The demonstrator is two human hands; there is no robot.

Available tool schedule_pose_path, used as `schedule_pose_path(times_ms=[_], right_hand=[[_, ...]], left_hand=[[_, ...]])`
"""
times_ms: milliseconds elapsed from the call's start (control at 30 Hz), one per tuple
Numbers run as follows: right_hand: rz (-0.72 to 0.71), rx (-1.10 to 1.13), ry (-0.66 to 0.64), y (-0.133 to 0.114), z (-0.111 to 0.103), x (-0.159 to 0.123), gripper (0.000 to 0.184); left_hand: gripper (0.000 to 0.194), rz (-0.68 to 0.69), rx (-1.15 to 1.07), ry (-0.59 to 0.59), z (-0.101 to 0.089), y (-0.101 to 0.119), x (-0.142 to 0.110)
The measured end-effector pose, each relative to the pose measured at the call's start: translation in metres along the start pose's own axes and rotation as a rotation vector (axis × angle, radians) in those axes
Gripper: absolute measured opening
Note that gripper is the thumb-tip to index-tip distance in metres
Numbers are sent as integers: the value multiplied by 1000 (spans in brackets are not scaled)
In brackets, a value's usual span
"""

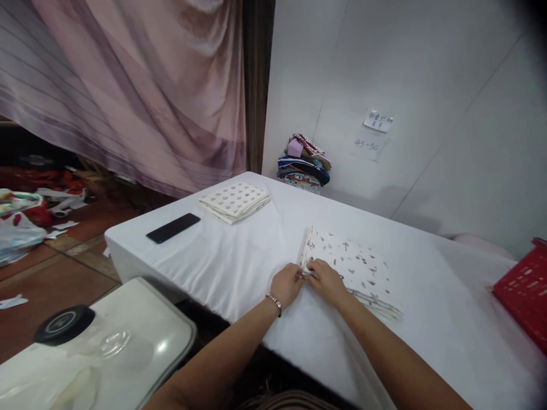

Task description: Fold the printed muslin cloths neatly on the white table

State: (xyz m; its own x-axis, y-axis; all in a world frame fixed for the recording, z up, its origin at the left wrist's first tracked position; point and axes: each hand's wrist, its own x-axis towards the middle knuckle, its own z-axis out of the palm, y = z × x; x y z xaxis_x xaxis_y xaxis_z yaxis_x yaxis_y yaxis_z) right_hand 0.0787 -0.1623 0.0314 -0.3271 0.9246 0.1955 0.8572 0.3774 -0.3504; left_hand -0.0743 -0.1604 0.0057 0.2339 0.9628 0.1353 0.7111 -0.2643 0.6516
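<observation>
White patterned cloth (363,265) lies folded on the table in front of my 2 hands, and from my remote seat I watch its near-left corner through the head view. The left hand (285,286), with a bracelet (276,304) at the wrist, is drawn narrow, thumb and fingers pinching at that corner. The right hand (325,280) is narrow too, its fingertips pinching right beside the left's; how many layers each grips, I cannot tell. To do this well, I judge that I want light, even pressure from both pinches, the layers squared at the corner before any tug, and low wrists so the rest lies flat. Pulling too hard could skew the near edge, where the layers fan slightly toward the right.

Just beyond, the white table cover (256,250) ripples to the left, so it could creep along with any drag. Farther off lie a 2nd folded cloth (235,199) and a black phone-like slab (173,228). Past the table, a pile of folded textiles (304,162) stands near the wall (410,68); a red basket (525,290) sits far right.
</observation>
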Motion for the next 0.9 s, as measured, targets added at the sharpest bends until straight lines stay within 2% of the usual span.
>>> schedule_pose_path(times_ms=[133, 367, 600, 800, 900], right_hand=[[13, 17, 19, -1, -1, 0, 5], [37, -63, 22, -6, 0, 2, 8], [-7, -27, 28, 0, -4, 7, 17], [-29, 22, 55, 4, -13, 4, 19], [-19, 49, 70, 5, -14, 4, 19]], left_hand=[[11, -6, -92, 20, 1, -2, 2], [15, 74, -126, 27, 3, -7, 3], [17, 23, -63, -22, 1, -4, 0], [27, 94, 2, -65, -4, 0, -1], [22, 45, 11, -48, -6, 4, -1]])
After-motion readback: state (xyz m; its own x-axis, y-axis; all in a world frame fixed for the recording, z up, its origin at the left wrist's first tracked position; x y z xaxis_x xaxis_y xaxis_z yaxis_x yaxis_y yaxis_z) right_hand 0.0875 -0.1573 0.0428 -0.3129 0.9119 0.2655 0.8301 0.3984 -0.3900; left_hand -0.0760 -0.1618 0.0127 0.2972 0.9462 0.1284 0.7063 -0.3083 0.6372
